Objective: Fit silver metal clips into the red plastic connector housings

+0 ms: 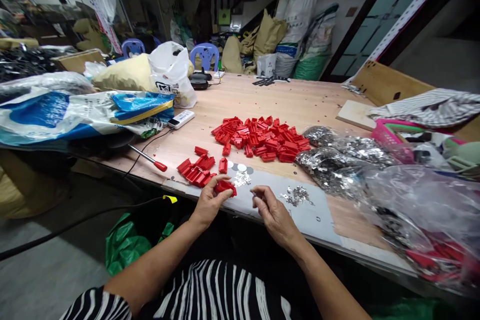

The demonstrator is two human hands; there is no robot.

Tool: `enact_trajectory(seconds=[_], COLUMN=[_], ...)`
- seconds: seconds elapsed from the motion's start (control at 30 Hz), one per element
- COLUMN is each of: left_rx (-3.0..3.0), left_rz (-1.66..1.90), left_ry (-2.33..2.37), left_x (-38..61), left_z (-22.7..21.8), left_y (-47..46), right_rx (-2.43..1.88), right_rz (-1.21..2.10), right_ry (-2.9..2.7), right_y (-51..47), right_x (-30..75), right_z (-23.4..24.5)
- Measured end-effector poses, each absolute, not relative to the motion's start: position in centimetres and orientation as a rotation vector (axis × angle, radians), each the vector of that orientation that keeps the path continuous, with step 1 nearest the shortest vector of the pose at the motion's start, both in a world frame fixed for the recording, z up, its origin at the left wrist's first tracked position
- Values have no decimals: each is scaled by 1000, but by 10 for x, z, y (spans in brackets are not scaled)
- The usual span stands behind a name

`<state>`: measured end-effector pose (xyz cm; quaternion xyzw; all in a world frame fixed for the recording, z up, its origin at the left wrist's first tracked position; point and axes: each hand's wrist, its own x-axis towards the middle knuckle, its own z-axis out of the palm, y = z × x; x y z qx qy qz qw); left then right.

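Note:
My left hand (210, 202) is closed around a red plastic housing (225, 188) at the near edge of the table. Just right of it, my right hand (270, 210) pinches a small metal piece (253, 192) between thumb and fingertips; its shape is too small to make out. The two hands are apart. Between and beyond them lies a little heap of thin silvery plates (242, 178). A second scatter of small metal parts (297, 195) rests on the grey sheet to the right of my right hand. Several red housings (195, 170) lie left of my left hand.
A large pile of red housings (262, 137) covers the table's middle. Clear bags of metal parts (330, 165) stand to the right, near a pink basket (390, 132). At left are a red-tipped lever (159, 165), a white power bank-like box (181, 119) and plastic sacks (45, 110).

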<state>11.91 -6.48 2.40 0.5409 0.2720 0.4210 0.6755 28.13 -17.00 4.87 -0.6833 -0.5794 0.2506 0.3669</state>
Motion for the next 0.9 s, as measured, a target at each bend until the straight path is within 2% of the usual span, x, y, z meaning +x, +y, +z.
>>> enact_trajectory(seconds=[0.13, 0.3, 0.9], left_rx=[653, 357, 174], left_rz=[793, 684, 711], left_ry=[501, 524, 499], left_x=[115, 109, 97], left_z=[39, 46, 42], left_y=[-73, -81, -86], right_rx=[-1635, -1598, -1505], right_rz=[772, 766, 730], right_ry=[-1610, -1652, -1803], right_y=[-165, -157, -141], right_x=[269, 259, 251], right_z=[57, 56, 69])
